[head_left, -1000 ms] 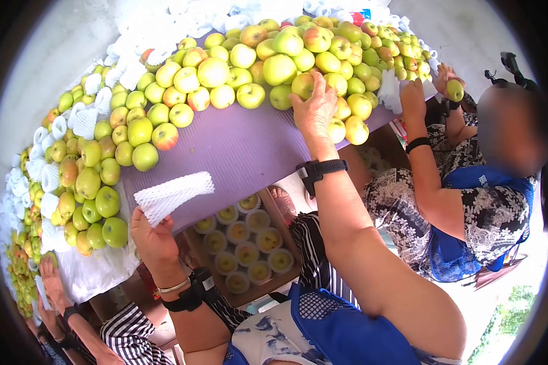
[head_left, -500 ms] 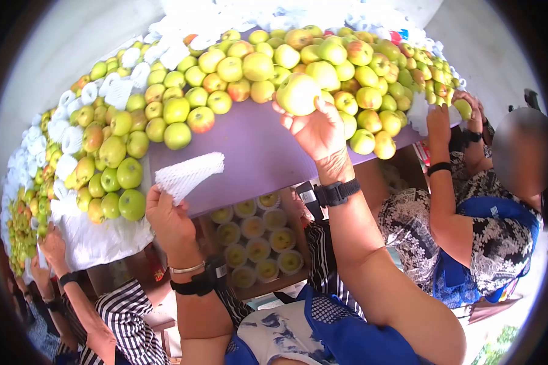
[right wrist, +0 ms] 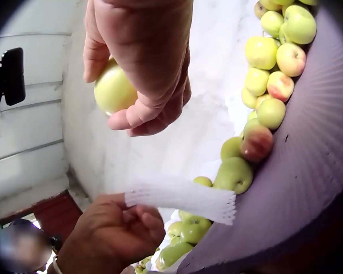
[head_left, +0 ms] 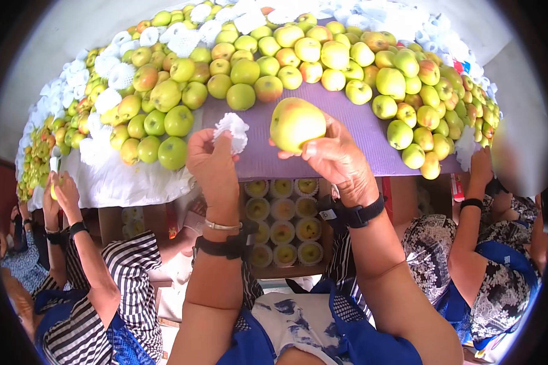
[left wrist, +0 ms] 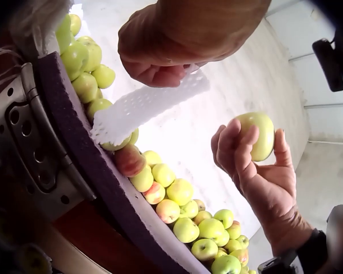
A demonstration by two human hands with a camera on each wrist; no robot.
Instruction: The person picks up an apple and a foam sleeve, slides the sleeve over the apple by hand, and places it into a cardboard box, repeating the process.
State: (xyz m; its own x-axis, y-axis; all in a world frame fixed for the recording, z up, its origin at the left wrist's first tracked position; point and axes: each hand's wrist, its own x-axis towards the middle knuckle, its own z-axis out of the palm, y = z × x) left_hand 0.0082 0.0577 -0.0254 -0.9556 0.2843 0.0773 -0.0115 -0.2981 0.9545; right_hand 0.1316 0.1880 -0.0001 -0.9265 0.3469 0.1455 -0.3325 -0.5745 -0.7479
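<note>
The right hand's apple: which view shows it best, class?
The head view: the apple looks large, mostly uncovered. Left wrist view: fingers cross it; right wrist view: the right hand covers part.

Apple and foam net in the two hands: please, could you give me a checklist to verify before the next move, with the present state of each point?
1. Apple held in the right hand: ok.
2. Foam net held in the left hand: ok.
3. Apple inside the net: not ok, they are apart.
4. Net's mouth spread wide enough: cannot tell.
5. Apple skin sound all round: cannot tell, fingers cover part.
6. Free place in the box below: cannot tell, the table hides part.
</note>
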